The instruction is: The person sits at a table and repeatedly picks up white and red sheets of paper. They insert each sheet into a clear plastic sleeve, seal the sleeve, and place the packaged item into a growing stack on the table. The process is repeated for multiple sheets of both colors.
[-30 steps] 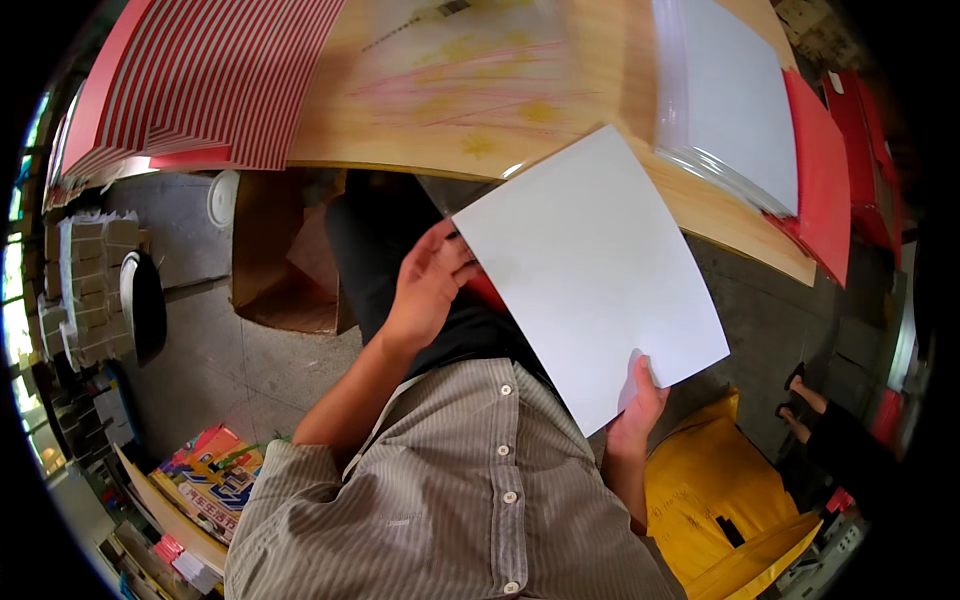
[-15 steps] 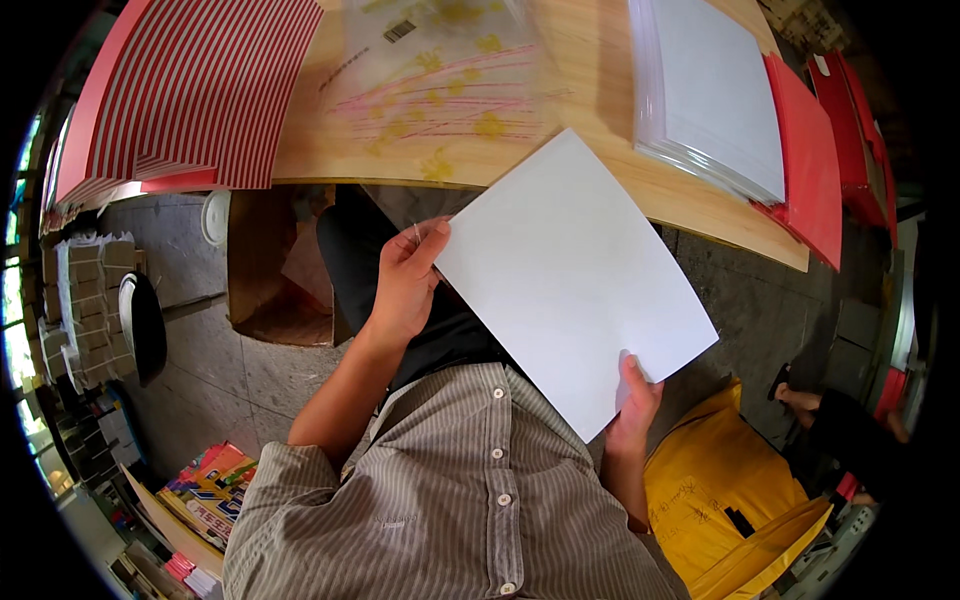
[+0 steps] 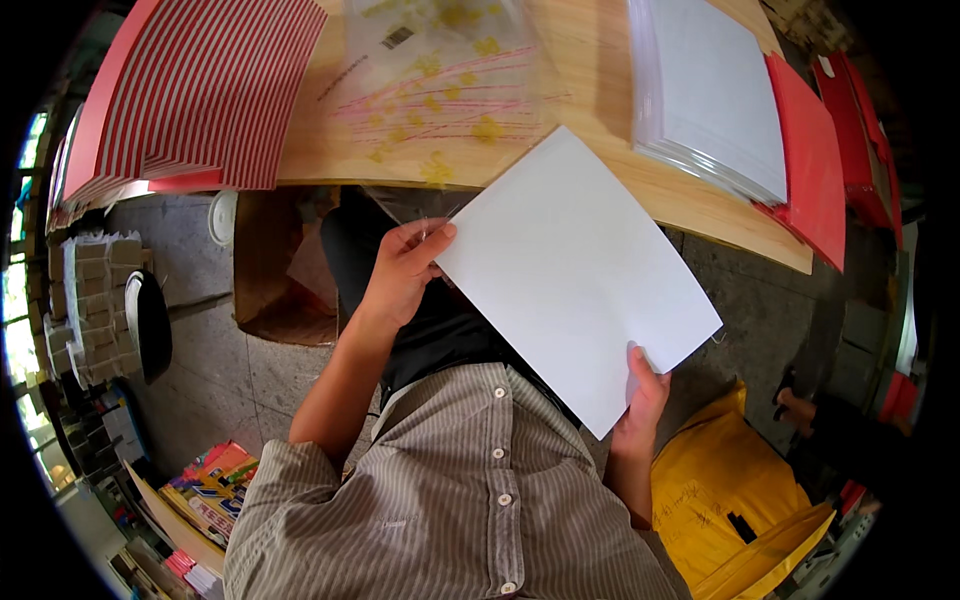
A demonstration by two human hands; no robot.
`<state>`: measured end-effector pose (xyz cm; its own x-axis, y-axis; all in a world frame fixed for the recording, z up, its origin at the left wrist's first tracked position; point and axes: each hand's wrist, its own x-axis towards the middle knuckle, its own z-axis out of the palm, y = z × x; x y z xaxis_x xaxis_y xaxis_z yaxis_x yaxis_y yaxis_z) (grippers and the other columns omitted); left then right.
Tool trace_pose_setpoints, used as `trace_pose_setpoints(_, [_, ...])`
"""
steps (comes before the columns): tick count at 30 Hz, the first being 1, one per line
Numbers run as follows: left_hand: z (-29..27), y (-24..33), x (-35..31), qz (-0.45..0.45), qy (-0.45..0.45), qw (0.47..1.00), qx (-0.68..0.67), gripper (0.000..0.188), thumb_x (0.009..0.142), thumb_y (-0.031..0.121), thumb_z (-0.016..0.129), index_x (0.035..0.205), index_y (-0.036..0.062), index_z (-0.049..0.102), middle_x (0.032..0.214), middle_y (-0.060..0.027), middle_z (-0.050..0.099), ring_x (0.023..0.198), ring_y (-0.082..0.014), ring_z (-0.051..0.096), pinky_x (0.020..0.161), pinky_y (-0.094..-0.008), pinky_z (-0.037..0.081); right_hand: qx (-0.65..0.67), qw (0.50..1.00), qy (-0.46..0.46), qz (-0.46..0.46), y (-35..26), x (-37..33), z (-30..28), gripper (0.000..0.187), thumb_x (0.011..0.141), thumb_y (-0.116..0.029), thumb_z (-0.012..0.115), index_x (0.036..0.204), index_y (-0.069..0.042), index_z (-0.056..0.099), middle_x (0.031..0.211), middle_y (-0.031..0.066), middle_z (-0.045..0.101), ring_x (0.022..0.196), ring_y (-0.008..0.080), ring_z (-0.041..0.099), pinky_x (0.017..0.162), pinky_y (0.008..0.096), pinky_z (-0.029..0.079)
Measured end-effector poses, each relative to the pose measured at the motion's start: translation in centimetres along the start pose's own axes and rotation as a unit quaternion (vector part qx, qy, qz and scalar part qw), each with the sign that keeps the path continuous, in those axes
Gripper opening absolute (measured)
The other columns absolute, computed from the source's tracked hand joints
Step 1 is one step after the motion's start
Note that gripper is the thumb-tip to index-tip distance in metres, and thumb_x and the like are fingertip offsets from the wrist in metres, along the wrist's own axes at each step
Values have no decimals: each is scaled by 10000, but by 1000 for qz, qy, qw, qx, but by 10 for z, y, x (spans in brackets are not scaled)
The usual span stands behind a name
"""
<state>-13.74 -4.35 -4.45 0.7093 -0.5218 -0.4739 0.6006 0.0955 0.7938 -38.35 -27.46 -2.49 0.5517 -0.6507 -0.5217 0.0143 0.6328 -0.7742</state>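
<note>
A blank white sheet [image 3: 580,275], rectangular and stiff-looking, is held tilted above my lap, its upper corner in front of the table edge. My left hand [image 3: 408,268] is closed on its left corner, thumb on top. Bits of clear plastic show by those fingers and at the sheet's right corner. At the lower right edge my right hand [image 3: 642,398] grips the sheet, thumb on the white face and the other fingers mostly hidden beneath. Beyond the sheet, a clear plastic bag [image 3: 440,80] with yellow and pink markings lies on the wooden table [image 3: 590,90].
A tall red-and-white striped stack [image 3: 205,95] stands at the table's left. On the right lie a stack of white sheets in clear plastic [image 3: 710,95] and a red folder [image 3: 812,160]. Below are a cardboard box [image 3: 285,290], a yellow bag [image 3: 730,490] and another person's foot [image 3: 795,408].
The sheet and both hands have shifted only slightly, with the grip unchanged. The person at the right edge has moved a little.
</note>
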Motion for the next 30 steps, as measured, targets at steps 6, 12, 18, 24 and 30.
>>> trace_pose_setpoints(6, [12,-25,-17,197,-75,977,-43,524,995,220,651,1424,-19,467,1225,-68,657,1116,-162,626,990,-346,502,36,999,-6,25,-5,-5,13,472,887,-71,690,1330,7,548,1225,126,626,1107,255,618,945,385,498])
trace_pose_setpoints(12, [1,-38,-21,177,-33,980,-80,378,1008,145,622,1322,-56,560,1156,-90,692,1040,-177,663,964,-333,517,1,999,-15,29,-9,-7,16,465,898,-96,669,1326,29,540,1208,131,620,1097,259,618,938,386,497])
trace_pose_setpoints(18, [10,-35,-23,213,9,975,-58,246,1020,69,570,1234,-41,619,1125,-93,711,976,-147,677,895,-308,536,0,999,-14,35,-10,-8,17,494,893,-113,677,1339,36,526,1225,140,610,1100,268,616,941,386,494])
trace_pose_setpoints(24, [32,-43,-11,234,90,964,-85,216,960,-21,603,1171,-29,648,1064,-51,716,929,-108,667,844,-246,520,11,1000,-15,20,-11,-18,32,490,901,-117,682,1344,20,524,1228,131,614,1101,263,618,924,384,498])
trace_pose_setpoints(30, [55,-52,14,221,132,959,-123,180,959,-10,588,1131,-23,642,1031,-46,707,890,-126,669,781,-291,559,13,999,-33,24,-10,-27,36,491,922,-124,657,1368,10,501,1256,122,603,1130,261,606,929,395,497])
